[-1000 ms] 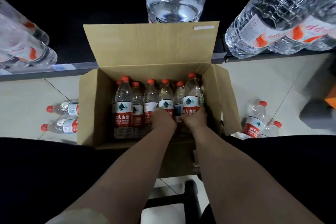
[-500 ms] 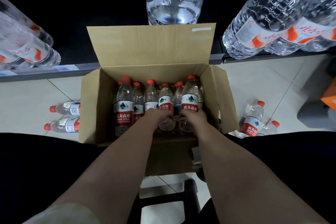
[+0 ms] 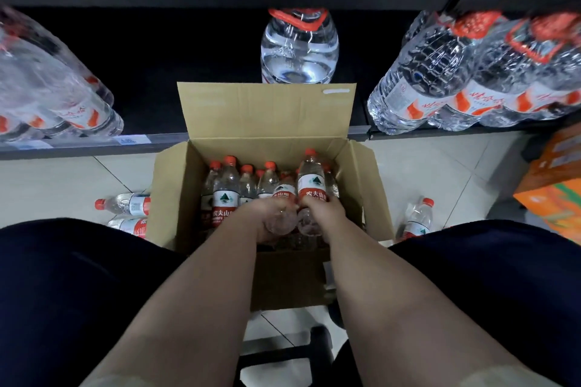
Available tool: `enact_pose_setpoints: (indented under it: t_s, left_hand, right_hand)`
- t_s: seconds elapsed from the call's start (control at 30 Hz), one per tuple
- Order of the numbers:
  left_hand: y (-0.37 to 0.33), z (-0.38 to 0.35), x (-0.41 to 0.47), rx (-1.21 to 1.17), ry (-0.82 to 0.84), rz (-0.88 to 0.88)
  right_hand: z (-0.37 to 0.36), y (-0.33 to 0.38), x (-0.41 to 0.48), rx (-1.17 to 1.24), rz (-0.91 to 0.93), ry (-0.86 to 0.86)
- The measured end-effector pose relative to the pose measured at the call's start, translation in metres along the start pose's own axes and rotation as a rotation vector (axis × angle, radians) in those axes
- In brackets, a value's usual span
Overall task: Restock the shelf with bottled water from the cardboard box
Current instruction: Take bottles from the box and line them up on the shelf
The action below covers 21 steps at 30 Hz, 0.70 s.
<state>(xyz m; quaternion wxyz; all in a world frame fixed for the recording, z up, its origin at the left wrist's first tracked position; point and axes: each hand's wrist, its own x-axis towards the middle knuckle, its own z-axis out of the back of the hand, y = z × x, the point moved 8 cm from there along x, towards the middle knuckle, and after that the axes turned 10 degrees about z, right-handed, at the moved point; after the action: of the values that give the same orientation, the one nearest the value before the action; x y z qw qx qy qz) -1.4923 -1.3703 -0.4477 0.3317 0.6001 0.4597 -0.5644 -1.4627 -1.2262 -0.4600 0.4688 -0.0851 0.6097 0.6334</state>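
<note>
Cardboard box on tiled floor by shelf; left grip, right grip hold bottles.

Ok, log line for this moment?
stage: pick from cardboard box | left grip: holds left bottle | right grip: holds right bottle | both: not shelved

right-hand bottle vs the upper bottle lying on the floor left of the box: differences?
Pose: the right-hand bottle stands cap up; the floor bottle lies sideways, cap pointing left.
Place: the right-hand bottle is in the cardboard box; the floor bottle is on the tiles outside it.
Grip: the right-hand bottle is gripped by the right hand; the floor bottle is untouched.
Shared: clear, red cap, red-and-white label.
</note>
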Motion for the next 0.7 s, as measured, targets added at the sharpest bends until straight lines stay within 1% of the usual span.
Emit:
enact_pose_setpoints:
  t_s: [0.1,0.13,0.2,0.3,0.37,0.47,0.57,0.7]
  left_hand:
    - [0.004,0.005,-0.025,-0.031,-0.021,-0.087]
    - [0.005,0.007,-0.034,-0.079,-0.018,-0.12]
    - [0.007,0.006,-0.049,-0.144,0.02,-0.194]
    - [0.004,0.01,-0.075,-0.251,-0.009,-0.382]
    - [0.005,0.01,-0.098,-0.308,-0.038,-0.476]
    - [0.001,0.01,-0.14,-0.306,-0.089,-0.622]
    - [-0.018,0.012,-0.183,-0.291,-0.128,-0.77]
    - [-0.054,0.01,-0.251,-0.282,-0.092,-0.983]
  right_hand:
    - [0.003,0.018,-0.021,0.042,0.055,-0.013]
    - [0.005,0.024,-0.027,0.053,0.076,-0.008]
    - [0.011,0.038,-0.043,0.047,0.122,0.005]
    - [0.017,0.061,-0.063,0.079,0.195,0.064]
    - [0.018,0.08,-0.078,0.117,0.236,0.109]
    - [0.018,0.112,-0.106,0.224,0.297,0.185]
    - [0.021,0.153,-0.14,0.291,0.425,0.238]
    - [0.026,0.21,-0.177,0.269,0.603,0.301]
